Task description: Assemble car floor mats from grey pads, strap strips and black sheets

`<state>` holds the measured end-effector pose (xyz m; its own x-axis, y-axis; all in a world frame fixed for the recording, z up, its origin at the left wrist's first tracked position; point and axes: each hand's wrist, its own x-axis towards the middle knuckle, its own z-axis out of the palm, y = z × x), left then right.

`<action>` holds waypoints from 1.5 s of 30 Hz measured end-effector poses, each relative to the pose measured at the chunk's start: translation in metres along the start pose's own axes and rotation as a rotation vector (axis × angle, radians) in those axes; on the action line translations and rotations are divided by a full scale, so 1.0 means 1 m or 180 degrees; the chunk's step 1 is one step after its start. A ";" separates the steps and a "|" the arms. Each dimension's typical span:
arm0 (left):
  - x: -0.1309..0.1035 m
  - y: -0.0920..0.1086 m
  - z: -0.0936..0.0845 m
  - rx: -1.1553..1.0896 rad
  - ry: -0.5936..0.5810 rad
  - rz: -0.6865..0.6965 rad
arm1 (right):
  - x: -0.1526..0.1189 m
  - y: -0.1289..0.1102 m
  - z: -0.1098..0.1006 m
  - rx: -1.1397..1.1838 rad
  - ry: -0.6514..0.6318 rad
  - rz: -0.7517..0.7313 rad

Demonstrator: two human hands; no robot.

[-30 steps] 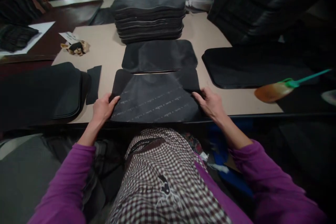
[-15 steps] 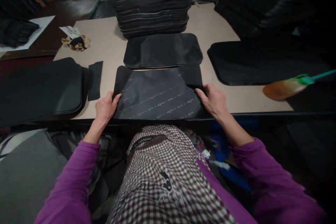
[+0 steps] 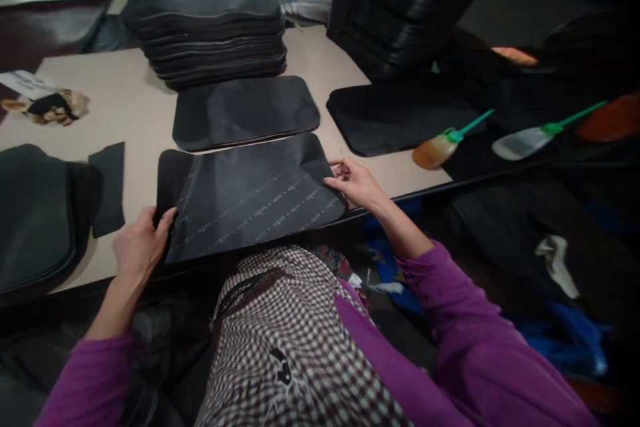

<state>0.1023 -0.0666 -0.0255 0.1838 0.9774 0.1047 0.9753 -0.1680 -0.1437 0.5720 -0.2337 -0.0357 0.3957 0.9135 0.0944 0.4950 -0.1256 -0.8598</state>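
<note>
Black, thin and bendable, a sheet with rounded corners and pale diagonal print [image 3: 245, 203] lies on the beige board-topped table [image 3: 125, 107] along its near edge, right in front of the person. The bare left hand [image 3: 143, 243] is closed on its left edge, thumb on top and the other fingers hidden; the bare right hand [image 3: 350, 180] sits at the right edge, loosely open, with a gap between thumb and fingers and no firm hold showing. That uneven grip is the likeliest trouble — a tug from the left could swing the sheet askew, or crease it. Its front side, so close to the table's brink, could sag over, and its far side could nudge the rounded black panel [image 3: 247, 113] just behind. A careless right elbow might also knock the amber squeeze bottle with a green nozzle [image 3: 433, 152] and stain the black pieces. As for writing, the sheet's rows seem to repeat one short word, too small to read surely; the white paper slip [image 3: 25, 85] at far left bears illegible marks, and the brown-and-white checked apron [image 3: 295, 293] shows a dark emblem — no brand can be made out.
</note>
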 end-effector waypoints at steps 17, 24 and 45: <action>0.003 0.001 -0.005 0.0436 0.0092 -0.0242 | -0.012 0.006 0.007 -0.0773 0.0210 -0.0230; 0.007 -0.009 0.003 0.0429 0.0080 -0.0288 | -0.014 0.005 0.010 -0.0725 0.0226 -0.0295; -0.002 -0.002 -0.009 -0.0123 0.0118 -0.0076 | -0.025 -0.008 0.014 -0.1593 0.0525 -0.0709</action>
<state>0.1009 -0.0695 -0.0167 0.1641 0.9759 0.1442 0.9833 -0.1501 -0.1028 0.5472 -0.2505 -0.0378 0.3354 0.8715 0.3578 0.8704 -0.1414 -0.4715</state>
